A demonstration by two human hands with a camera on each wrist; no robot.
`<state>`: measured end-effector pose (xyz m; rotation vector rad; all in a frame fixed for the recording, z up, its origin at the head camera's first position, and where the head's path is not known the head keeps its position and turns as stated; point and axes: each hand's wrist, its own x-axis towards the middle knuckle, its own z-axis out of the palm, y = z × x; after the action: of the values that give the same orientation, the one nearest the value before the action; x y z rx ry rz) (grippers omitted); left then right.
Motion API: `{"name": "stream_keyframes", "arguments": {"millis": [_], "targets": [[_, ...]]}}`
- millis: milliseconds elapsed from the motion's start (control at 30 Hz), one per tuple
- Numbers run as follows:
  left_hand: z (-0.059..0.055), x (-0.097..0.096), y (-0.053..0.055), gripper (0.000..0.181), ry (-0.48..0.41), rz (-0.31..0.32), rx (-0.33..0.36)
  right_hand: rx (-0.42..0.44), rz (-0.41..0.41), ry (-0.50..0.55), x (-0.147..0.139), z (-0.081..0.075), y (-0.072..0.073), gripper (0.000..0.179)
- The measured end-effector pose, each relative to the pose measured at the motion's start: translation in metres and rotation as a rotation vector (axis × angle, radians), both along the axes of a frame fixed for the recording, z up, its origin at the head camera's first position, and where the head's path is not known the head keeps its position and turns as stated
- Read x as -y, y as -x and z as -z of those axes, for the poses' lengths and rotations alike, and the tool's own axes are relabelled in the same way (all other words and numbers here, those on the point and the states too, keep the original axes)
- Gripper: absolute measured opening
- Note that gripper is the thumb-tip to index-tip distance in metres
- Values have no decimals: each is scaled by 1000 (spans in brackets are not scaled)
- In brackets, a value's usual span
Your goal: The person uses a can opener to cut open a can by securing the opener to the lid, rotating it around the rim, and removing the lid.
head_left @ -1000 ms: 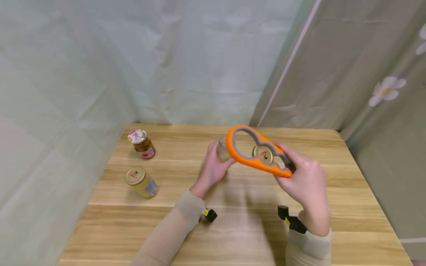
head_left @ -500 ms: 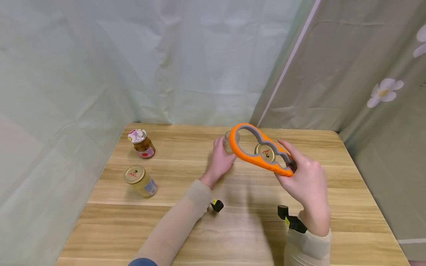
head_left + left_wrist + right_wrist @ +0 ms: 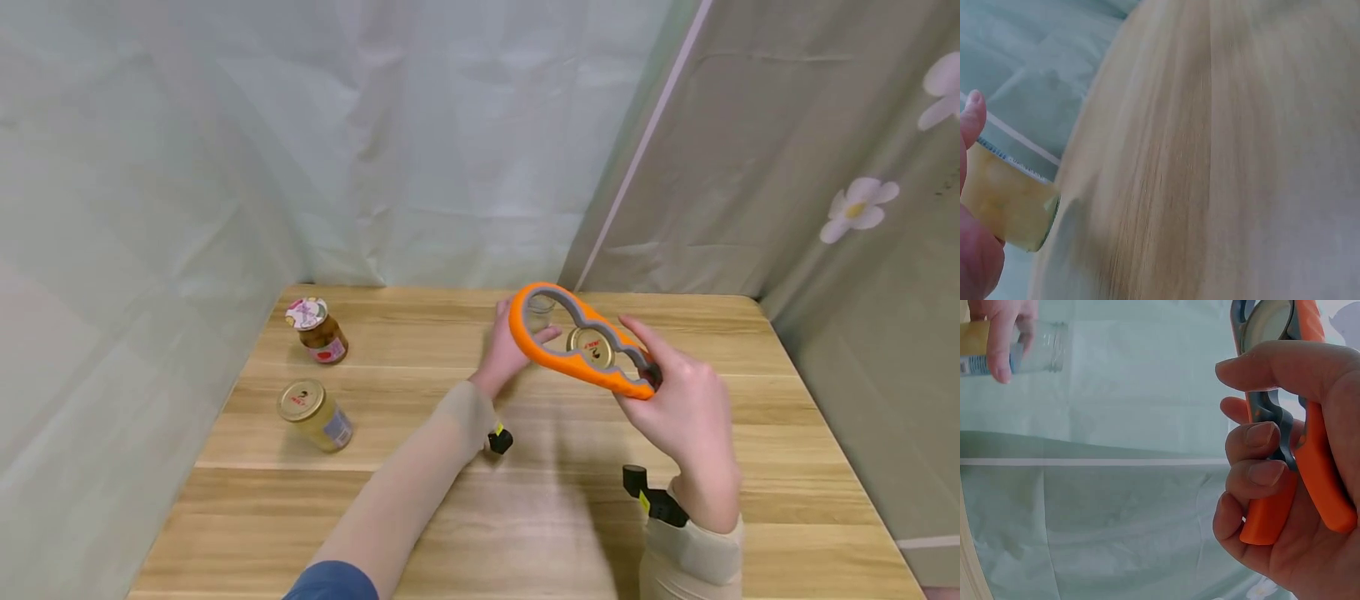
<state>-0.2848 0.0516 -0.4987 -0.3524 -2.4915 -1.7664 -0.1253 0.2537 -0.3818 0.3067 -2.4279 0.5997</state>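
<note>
My left hand (image 3: 508, 343) grips a glass jar (image 3: 1013, 200) with pale yellow contents. In the right wrist view its threaded mouth is bare of any lid; in the head view the jar shows partly through the opener's big loop. Whether its base touches the table I cannot tell. My right hand (image 3: 684, 408) holds an orange and grey jar opener (image 3: 1329, 481) by its handles, fingers curled round them. A gold lid (image 3: 590, 347) sits within the opener's middle opening, raised above the table. The opener hides part of the left hand.
On the left of the wooden table (image 3: 420, 508) stand a lidded jar of yellow contents (image 3: 317, 417) and, behind it, a brown jar with a patterned lid (image 3: 321, 332). Pale curtains (image 3: 450, 150) hang close behind the table's far edge.
My left hand has moved forward and to the right with the glass jar, passing behind the opener's loop. The right hand, opener and lid have stayed almost still.
</note>
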Motion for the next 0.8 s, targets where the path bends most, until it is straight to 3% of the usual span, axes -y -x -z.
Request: {"name": "stream_keyframes", "arguments": {"millis": [167, 400, 633, 800], "targets": [[8, -10, 7, 77, -85, 43, 26, 1, -3, -8, 1, 0, 0, 67], [13, -19, 16, 62, -83, 112, 12, -11, -11, -19, 0, 3, 2, 66], [21, -16, 18, 58, -108, 156, -74, -10, -14, -16, 2, 3, 2, 65], [24, -15, 22, 58, -126, 192, -98, 1, -14, -19, 3, 3, 1, 65]]}}
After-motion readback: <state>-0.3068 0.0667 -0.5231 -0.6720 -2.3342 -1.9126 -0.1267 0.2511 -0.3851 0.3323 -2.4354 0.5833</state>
